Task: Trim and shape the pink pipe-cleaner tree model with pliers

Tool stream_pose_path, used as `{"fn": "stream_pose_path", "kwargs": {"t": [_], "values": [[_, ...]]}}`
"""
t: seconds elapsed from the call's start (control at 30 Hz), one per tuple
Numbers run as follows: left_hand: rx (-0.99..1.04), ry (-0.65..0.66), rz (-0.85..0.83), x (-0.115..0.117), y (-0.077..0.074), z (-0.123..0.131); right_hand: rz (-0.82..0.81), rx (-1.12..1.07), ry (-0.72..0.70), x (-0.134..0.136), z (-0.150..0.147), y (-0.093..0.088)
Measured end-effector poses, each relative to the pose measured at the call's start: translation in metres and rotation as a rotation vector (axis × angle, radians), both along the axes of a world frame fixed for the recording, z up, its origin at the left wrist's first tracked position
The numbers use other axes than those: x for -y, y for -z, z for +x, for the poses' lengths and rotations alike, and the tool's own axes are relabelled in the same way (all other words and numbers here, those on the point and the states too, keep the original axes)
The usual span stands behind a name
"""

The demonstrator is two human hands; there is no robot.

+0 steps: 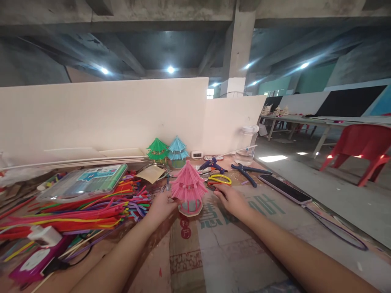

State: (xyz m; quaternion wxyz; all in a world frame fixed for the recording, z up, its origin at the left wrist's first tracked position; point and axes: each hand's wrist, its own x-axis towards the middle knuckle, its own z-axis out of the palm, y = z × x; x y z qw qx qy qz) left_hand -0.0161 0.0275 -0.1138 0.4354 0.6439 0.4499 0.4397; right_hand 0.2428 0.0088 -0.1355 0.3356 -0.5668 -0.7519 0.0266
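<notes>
Table, 12 o'clock: pink model pagoda stood double-roofed, apparently near-finished, remainder unclear; left fingers gripped it; right fingers: hold indeterminate.

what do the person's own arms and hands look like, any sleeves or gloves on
Both the left forearm and right forearm are bare as far as they show, with no sleeve in view. The left hand and right hand are ungloved. No watch or bracelet shows at either wrist; rings would be too small to tell.
</notes>
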Motion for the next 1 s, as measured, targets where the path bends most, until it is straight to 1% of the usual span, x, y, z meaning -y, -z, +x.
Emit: {"fn": "stream_pose_path", "kwargs": {"t": [0.07, 0.17, 0.37, 0.4, 0.47, 0.53, 0.63, 0.7, 0.77, 0.83, 1.0], "values": [[-0.029, 0.018, 0.056, -0.001, 0.0, -0.002, 0.023, 0.008, 0.002, 0.002, 0.001, -0.004], [-0.068, 0.013, 0.122, -0.004, -0.001, -0.004, 0.063, 0.008, -0.002, 0.005, 0.003, -0.012], [-0.137, 0.083, 0.115, -0.002, 0.001, 0.001, 0.162, -0.007, -0.018, 0.015, 0.006, -0.028], [-0.149, 0.09, 0.118, -0.001, 0.001, 0.002, 0.193, -0.006, -0.027, 0.018, 0.006, -0.031], [-0.169, 0.091, 0.133, 0.0, 0.002, 0.002, 0.312, 0.006, -0.052, 0.022, 0.005, -0.039], [-0.188, 0.086, 0.151, 0.0, 0.001, 0.002, 0.413, 0.05, -0.075, 0.025, 0.002, -0.049], [-0.22, 0.081, 0.185, 0.002, -0.001, 0.002, 0.483, 0.156, -0.099, 0.029, -0.006, -0.067], [-0.245, 0.086, 0.213, 0.004, -0.004, 0.004, 0.521, 0.167, -0.088, 0.033, -0.013, -0.075], [-0.268, 0.086, 0.243, 0.006, -0.007, 0.005, 0.552, 0.158, -0.066, 0.037, -0.016, -0.075], [-0.301, 0.087, 0.269, 0.006, -0.007, 0.006, 0.579, 0.197, -0.049, 0.041, -0.016, -0.07], [-0.389, 0.072, 0.301, 0.008, 0.002, 0.005, 0.619, 0.307, -0.029, 0.042, -0.007, -0.055]]}}
